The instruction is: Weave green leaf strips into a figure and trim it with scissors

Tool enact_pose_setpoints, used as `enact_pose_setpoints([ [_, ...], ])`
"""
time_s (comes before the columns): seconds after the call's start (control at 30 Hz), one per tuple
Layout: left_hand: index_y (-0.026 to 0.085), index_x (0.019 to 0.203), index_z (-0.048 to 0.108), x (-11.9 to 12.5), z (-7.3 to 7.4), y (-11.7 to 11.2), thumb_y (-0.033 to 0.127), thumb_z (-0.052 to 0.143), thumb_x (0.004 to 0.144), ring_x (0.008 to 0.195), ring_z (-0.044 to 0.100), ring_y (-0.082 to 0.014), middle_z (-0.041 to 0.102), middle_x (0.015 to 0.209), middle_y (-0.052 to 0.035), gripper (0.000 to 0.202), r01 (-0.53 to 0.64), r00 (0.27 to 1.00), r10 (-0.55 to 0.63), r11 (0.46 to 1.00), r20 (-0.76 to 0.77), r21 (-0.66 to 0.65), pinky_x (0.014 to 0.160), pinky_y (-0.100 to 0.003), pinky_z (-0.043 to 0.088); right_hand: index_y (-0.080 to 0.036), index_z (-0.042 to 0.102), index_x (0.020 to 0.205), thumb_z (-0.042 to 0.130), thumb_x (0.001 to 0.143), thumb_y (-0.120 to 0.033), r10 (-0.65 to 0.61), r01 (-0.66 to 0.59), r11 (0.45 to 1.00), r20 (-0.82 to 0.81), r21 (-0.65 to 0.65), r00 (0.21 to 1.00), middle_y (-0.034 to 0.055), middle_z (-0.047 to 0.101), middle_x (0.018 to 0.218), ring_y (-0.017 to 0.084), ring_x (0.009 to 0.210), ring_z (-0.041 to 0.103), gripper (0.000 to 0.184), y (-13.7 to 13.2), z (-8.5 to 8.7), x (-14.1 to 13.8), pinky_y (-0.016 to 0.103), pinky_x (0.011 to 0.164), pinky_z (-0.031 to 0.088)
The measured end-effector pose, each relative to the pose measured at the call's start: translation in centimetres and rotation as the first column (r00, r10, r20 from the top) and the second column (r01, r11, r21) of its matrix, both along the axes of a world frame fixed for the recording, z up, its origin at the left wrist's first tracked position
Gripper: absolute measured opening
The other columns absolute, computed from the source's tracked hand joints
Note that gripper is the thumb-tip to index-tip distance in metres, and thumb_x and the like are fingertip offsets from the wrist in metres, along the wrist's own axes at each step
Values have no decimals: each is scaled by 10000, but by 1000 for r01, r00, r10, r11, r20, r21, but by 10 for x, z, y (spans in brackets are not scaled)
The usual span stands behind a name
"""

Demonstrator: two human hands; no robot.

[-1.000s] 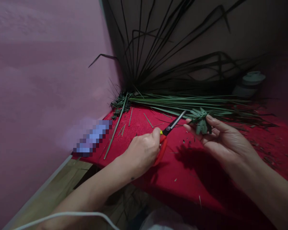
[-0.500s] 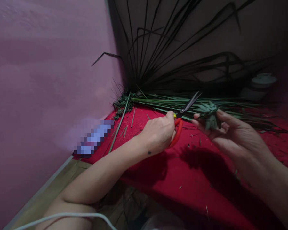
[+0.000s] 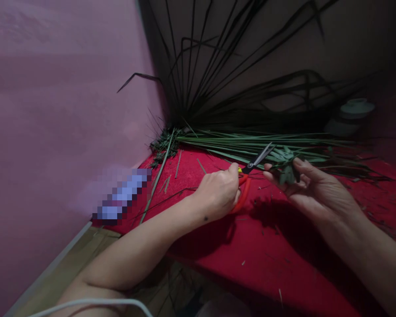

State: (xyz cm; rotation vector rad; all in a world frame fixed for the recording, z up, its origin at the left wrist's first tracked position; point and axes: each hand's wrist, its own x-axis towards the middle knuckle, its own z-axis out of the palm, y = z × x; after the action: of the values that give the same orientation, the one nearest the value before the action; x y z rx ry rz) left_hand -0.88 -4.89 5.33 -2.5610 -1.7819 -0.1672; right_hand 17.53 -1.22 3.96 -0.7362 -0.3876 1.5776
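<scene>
My left hand (image 3: 219, 190) is closed around the red handles of a pair of scissors (image 3: 250, 166). The dark blades point up and right, slightly parted, close to a small folded green leaf piece (image 3: 286, 165). My right hand (image 3: 317, 187) pinches that leaf piece between thumb and fingers, above the red cloth. Behind both hands lies a bundle of long green leaf strips (image 3: 224, 141). Whether the blades touch the leaf piece, I cannot tell.
A heap of green leaf pieces (image 3: 165, 145) sits in the corner by the pink wall (image 3: 69, 110). Dark fronds (image 3: 214, 61) fan up behind. A lidded container (image 3: 351, 115) stands at the right. Scraps litter the red cloth (image 3: 224, 246). A white cable (image 3: 102, 302) crosses the bottom left.
The scissor blades and the leaf piece sit a little lower in view. A thin dark strip now lies on the cloth beside my left forearm. The whole view has shifted slightly.
</scene>
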Motion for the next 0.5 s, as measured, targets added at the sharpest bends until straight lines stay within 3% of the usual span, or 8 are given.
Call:
enact_pose_setpoints([
  [0.17, 57, 1214, 390, -6, -7, 1, 177, 420, 844, 811, 676, -308, 681, 905, -145, 390, 20, 1000, -21, 1000, 6, 15, 631, -401, 526, -182, 487, 826, 573, 738, -17, 31, -27, 998, -71, 54, 997, 48, 707, 831, 256, 759, 715, 206, 2, 0, 1, 547, 715, 553],
  [0.3, 54, 1278, 357, -15, -14, 5, 173, 415, 848, 840, 677, -315, 681, 941, -143, 450, 13, 998, -11, 1000, -56, 29, 637, -413, 532, -180, 490, 789, 594, 745, -42, 75, -58, 989, -119, 139, 990, 34, 712, 818, 240, 782, 712, 178, 6, 0, 3, 537, 756, 547],
  [0.5, 82, 1236, 410, -23, -26, 2, 238, 406, 878, 735, 687, -272, 685, 851, -94, 390, 100, 991, -80, 974, -107, 201, 523, -347, 507, -169, 518, 739, 566, 770, -17, 104, -72, 982, -182, 173, 978, 6, 715, 763, 155, 696, 699, 162, 7, -2, 4, 493, 811, 543],
])
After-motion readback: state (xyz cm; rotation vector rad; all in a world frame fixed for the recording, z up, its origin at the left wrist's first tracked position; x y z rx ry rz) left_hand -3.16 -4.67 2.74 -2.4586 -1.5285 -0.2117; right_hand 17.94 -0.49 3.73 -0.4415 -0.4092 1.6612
